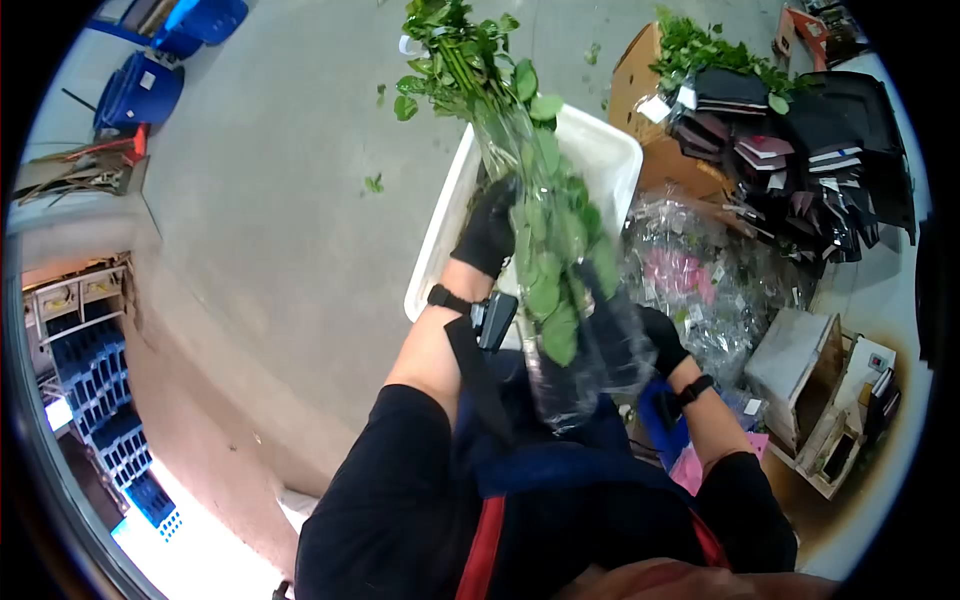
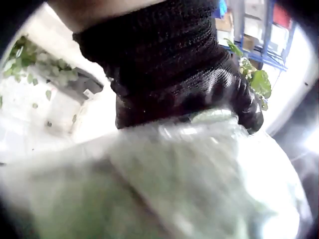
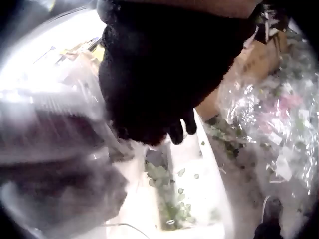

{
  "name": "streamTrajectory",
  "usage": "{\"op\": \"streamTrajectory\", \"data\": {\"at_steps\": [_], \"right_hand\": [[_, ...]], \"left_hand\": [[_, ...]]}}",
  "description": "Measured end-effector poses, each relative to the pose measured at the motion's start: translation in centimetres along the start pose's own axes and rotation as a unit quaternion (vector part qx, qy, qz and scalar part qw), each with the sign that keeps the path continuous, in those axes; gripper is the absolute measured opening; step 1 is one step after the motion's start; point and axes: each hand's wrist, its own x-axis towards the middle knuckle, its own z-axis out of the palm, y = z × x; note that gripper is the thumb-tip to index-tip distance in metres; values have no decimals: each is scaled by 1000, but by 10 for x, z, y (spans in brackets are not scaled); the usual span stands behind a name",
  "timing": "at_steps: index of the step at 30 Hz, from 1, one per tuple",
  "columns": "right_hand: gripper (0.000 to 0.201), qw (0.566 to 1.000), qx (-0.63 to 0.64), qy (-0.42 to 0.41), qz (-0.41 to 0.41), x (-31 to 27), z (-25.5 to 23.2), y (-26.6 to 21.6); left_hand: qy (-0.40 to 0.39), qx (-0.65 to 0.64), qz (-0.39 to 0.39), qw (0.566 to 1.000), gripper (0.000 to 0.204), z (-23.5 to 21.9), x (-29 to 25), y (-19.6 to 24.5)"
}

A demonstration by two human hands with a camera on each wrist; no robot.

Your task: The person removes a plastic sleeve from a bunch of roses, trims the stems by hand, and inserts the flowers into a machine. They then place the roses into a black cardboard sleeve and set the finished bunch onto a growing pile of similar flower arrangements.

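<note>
A bunch of long leafy stems, their bare ends mostly toward the person's body side hidden, lies in a clear plastic sleeve over the lap. My left hand, in a black glove, grips the bunch near its middle. In the left wrist view the wrapped plastic fills the space below the gloved left hand. My right hand, also black-gloved, is at the sleeve's right edge and pinches the plastic. The right wrist view has the right hand beside crumpled film, two fingertips pointing down.
Under the bunch stands a white tub with loose leaves inside. To the right are a pile of clear plastic wrappers, a cardboard box and stacked dark sleeves. Blue bins stand far left.
</note>
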Motion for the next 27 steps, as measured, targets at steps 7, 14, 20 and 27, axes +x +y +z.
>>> {"op": "streamTrajectory", "data": {"at_steps": [7, 14, 20, 27], "right_hand": [[14, 930, -232, 225, -174, 15, -33, -165], [17, 810, -338, 424, -224, -21, -81, -243], [31, 862, -391, 304, -105, -81, -83, -176], [19, 852, -437, 286, -38, -124, -70, -114]], "left_hand": [[7, 587, 29, 809, 58, 78, -40, 13], [6, 887, 67, 457, 54, 133, -97, -40], [-64, 930, 67, 356, 49, 122, -128, -86], [-108, 946, 10, 304, 44, 135, -149, -132]]}}
